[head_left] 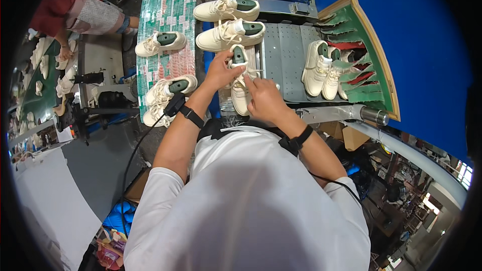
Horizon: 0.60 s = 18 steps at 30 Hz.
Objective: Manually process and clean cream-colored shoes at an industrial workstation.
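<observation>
A cream lace-up sneaker (240,99) with a dark green shoe last (238,56) in its opening lies in front of me, toe toward my body. My left hand (224,72) is closed on its collar and tongue, thumb across the top. At the laces, my right hand (264,98) has its fingers curled in, the index fingertip pressed against the lacing; the hand hides part of the shoe's side. Just beyond my hands lie two more cream sneakers, a nearer one (226,36) and a farther one (221,9), both with green lasts inside.
On the right, a grey perforated conveyor (286,55) carries several sneakers (315,70) beside a machine opening with torn green flaps (359,65). A tape-covered board (168,7) at left holds more sneakers (159,43). A metal bar (331,114) crosses at right. Another person (85,12) stands far left.
</observation>
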Tool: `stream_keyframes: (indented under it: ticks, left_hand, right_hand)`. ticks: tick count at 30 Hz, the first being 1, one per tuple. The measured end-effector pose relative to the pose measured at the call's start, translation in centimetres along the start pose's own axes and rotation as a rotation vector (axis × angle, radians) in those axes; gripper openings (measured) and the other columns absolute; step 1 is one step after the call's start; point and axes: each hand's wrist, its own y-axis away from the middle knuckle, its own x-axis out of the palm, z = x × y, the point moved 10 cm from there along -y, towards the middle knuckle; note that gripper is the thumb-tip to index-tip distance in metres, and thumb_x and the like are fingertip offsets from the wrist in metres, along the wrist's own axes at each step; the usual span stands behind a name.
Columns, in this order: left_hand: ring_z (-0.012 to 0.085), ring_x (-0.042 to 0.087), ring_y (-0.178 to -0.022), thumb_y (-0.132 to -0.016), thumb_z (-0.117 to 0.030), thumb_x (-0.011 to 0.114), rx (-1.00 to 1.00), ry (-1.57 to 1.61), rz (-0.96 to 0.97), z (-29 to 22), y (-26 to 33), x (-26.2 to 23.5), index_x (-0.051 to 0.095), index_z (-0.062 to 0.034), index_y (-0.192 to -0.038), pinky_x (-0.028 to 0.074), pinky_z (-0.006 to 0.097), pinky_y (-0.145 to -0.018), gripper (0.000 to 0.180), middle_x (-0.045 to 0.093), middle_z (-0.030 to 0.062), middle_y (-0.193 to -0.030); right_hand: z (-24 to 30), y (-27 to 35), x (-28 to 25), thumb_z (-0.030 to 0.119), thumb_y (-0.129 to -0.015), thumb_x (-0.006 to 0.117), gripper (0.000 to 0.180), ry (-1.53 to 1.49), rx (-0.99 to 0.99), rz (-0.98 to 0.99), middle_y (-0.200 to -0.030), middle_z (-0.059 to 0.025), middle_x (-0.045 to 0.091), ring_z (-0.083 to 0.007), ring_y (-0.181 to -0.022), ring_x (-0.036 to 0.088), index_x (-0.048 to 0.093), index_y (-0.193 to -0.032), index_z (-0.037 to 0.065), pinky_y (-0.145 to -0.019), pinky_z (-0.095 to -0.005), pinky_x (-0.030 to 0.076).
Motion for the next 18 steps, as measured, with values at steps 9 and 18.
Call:
stream_keyframes:
  ticks: [9,18]
  left_hand:
    - [0.0236,0.066,-0.116,-0.080,-0.019,0.094,0.063,0.026,-0.040,0.3,-0.2,-0.3,0.065,0.0060,-0.132,0.056,0.034,-0.098,0.064,0.062,0.0171,-0.135]
    - [0.0232,0.063,-0.131,-0.089,-0.008,0.087,-0.017,0.183,0.043,0.0,1.0,-2.4,0.061,0.0002,-0.146,0.055,0.036,-0.109,0.063,0.053,0.0192,-0.156]
  right_hand:
    - [-1.6,-1.2,3.6,0.016,-0.082,0.068,0.062,-0.532,0.327,0.252,-0.101,-0.0211,0.069,-0.0368,-0.096,0.068,0.060,-0.137,-0.011,-0.086,-0.0452,0.053]
    - [-9.5,2.2,6.4,0.020,-0.090,0.063,0.070,-0.743,0.652,0.042,-0.138,-0.0284,0.066,-0.0394,-0.132,0.063,0.048,-0.154,-0.006,-0.111,-0.0394,0.047]
